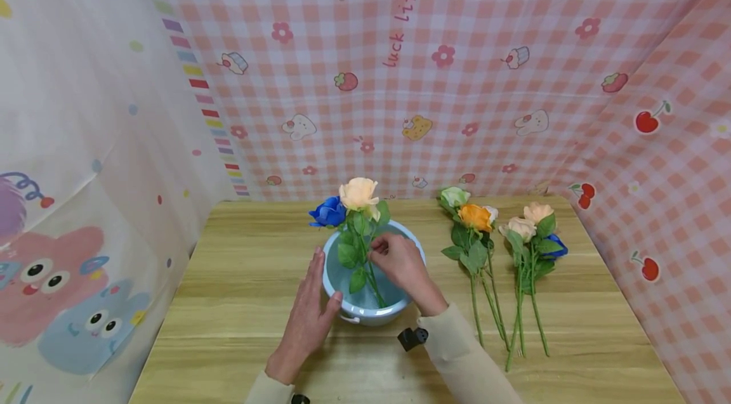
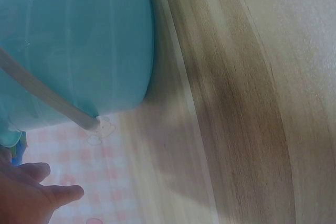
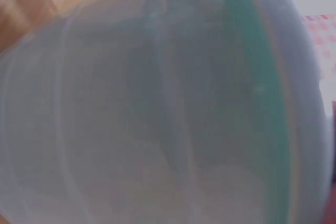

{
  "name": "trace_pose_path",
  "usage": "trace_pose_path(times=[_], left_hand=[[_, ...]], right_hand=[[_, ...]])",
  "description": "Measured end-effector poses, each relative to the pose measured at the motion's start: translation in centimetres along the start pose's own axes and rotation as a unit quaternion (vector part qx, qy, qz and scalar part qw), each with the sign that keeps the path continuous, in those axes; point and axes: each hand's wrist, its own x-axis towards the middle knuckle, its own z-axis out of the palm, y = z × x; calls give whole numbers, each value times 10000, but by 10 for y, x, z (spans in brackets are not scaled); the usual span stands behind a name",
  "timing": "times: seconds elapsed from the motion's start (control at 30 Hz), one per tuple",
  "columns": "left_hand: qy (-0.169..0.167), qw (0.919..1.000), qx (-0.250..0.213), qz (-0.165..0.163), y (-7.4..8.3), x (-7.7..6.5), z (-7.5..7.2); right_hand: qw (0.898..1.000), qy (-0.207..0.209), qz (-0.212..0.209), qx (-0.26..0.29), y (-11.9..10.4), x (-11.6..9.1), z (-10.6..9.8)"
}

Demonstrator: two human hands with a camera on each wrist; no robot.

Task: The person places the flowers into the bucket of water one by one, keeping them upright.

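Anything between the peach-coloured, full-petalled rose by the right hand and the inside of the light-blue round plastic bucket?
Nothing visible. The peach-coloured rose already has its green stem down inside the light-blue bucket. A deep-blue, broad-petalled rose sits close on the left, not blocking; the left hand is at the bucket's outer side.

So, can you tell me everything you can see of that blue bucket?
The bucket is light blue, round and open-topped, apparently plastic, with a glossy rim and faint lines along its wall. A whitish handle lies slanting across its side. It stands upright on the wood-grained table. A blue flower and a peach rose rise from it, their stems reaching inside. The left hand appears to touch its rim; the right hand is over the opening.
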Motion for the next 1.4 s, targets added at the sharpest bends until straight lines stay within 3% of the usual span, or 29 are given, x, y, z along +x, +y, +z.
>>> trace_pose_path(times=[0.2,0.4,0.6,0.93,1.4], left_hand=[[-30,10000,23,-29,1,1,0],[2,10000,86,-32,-1,1,1],[13,9999,104,-50,-1,0,2],[-4,9999,97,-83,-1,2,3],[16,10000,51,-65,-1,-1,2]], right_hand=[[9938,530,-336,918,2,-12,-8],[9738,1074,-565,1924,8,-23,-16],[9541,1512,-560,2524,11,-34,-30],[9279,2183,-626,2959,23,-44,-54],[9104,2863,-436,2955,62,-54,-78]])
